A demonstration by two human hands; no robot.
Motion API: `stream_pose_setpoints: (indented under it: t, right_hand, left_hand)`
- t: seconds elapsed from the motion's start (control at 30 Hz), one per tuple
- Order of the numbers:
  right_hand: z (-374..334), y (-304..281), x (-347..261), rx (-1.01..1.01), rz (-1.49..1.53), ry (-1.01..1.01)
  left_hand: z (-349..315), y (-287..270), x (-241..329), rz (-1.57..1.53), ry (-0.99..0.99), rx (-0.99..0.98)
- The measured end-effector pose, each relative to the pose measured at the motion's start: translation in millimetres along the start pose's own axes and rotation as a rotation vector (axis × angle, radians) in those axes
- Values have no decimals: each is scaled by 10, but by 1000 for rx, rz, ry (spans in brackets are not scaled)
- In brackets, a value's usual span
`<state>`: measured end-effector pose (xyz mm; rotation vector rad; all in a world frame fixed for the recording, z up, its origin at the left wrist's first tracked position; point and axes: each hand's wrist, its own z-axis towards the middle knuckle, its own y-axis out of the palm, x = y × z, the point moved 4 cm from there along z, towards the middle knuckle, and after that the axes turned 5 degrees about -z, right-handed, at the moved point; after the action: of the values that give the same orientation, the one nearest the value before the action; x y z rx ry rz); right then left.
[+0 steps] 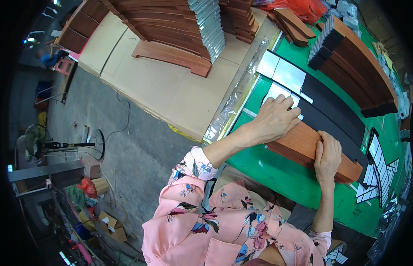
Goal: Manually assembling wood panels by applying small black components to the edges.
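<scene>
A curved reddish-brown wooden piece (299, 141) lies at a slant on the green table, close in front of me. My right hand (327, 156) grips it toward its right end, thumb on the upper face and fingers over the far side. My left hand (279, 116) is at the other end, its fingers curled and closed; whatever is in them is hidden. Just beyond its knuckles is a white sheet (277, 91) at the end of a long black strip (330, 126). A second black strip (337, 99) with white panels (286, 73) lies alongside, farther off.
A stack of curved wooden pieces with dark ends (357, 66) stands at the far right. White-and-black sticker pieces (378, 173) lie on the green table (259, 166) to the right. On cardboard (171, 88) at the left rise more stacked wooden pieces (171, 26). A fan (35, 144) stands far left.
</scene>
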<state>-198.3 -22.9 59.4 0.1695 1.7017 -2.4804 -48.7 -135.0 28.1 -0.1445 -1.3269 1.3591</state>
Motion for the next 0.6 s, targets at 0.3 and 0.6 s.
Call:
stream_pose_setpoints:
  t: [0.3,0.6]
  right_hand:
    - [-35,12,77,6,-4,28]
    - [-72,30,79,69,12,3]
  left_hand:
    - [-302,-376,-493,-240,-158,245]
    - [-909,-1402,-2065,839,-394,254]
